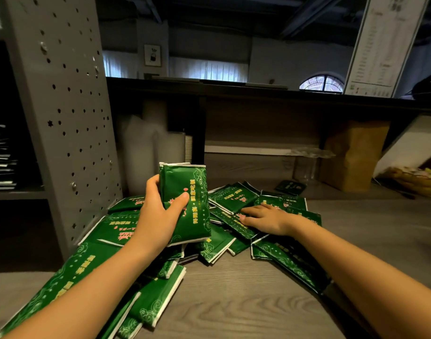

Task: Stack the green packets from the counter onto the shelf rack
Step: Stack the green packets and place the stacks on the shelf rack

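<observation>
Grey wood-grain counter (246, 302) fills the foreground, with a dim room and curtained windows beyond a dark ledge. Loose green packets (234, 199) lie scattered and overlapping across the counter, from the near left edge to the middle. The left hand (158, 216) grips a held stack (187, 192) of several such packets, upright and lifted above the pile, with the thumb across the printed front and the fingers curled behind. The right hand (265, 218) lies on the pile with its fingers stretched out flat, pressing on 1 packet and gripping nothing. At the left stands the shelf rack (63, 118), its grey perforated side panel beside the pile, with dark flat items (1, 162) stacked on a shelf. A brown paper bag (353, 155) stands at the back right.
</observation>
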The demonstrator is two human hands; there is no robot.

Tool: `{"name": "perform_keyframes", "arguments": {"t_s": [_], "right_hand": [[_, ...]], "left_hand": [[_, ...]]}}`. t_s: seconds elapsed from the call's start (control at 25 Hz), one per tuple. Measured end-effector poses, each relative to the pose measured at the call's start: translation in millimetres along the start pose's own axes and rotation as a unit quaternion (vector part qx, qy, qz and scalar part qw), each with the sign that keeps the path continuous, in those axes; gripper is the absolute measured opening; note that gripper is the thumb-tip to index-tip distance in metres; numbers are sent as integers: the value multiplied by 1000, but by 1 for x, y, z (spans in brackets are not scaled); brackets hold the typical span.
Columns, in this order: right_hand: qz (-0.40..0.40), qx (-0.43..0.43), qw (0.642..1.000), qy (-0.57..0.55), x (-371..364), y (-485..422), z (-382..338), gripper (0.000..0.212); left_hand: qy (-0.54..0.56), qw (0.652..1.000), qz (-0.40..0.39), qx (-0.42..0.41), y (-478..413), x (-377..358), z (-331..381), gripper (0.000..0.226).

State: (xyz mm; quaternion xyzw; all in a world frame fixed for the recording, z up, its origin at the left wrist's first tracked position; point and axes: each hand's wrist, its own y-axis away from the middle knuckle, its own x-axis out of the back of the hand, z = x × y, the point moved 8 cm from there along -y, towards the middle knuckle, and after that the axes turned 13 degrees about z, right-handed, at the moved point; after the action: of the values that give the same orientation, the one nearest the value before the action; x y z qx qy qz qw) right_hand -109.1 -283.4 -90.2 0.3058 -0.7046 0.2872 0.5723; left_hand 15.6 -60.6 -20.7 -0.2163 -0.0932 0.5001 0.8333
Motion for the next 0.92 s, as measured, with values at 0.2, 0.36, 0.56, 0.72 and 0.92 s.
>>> {"name": "perform_keyframes", "arguments": {"t_s": [0.2, 0.36, 0.56, 0.72, 0.92], "right_hand": [[-2, 28, 999, -25, 6, 39, -8, 56], [54, 25, 993, -105, 36, 51, -18, 30], [198, -55, 979, -13, 63, 28, -23, 48], [62, -136, 988, -35, 38, 5, -11, 86], [116, -117, 979, -119, 42, -1, -13, 99]], "left_hand": [[-21, 999, -29, -20, 11, -11, 11, 40], [-22, 999, -16, -21, 14, -7, 11, 42], [12, 1000, 3, -6, 11, 0, 13, 37], [45, 999, 3, 27, 7, 3, 11, 36], [61, 997, 2, 40, 3, 6, 7, 38]]}}
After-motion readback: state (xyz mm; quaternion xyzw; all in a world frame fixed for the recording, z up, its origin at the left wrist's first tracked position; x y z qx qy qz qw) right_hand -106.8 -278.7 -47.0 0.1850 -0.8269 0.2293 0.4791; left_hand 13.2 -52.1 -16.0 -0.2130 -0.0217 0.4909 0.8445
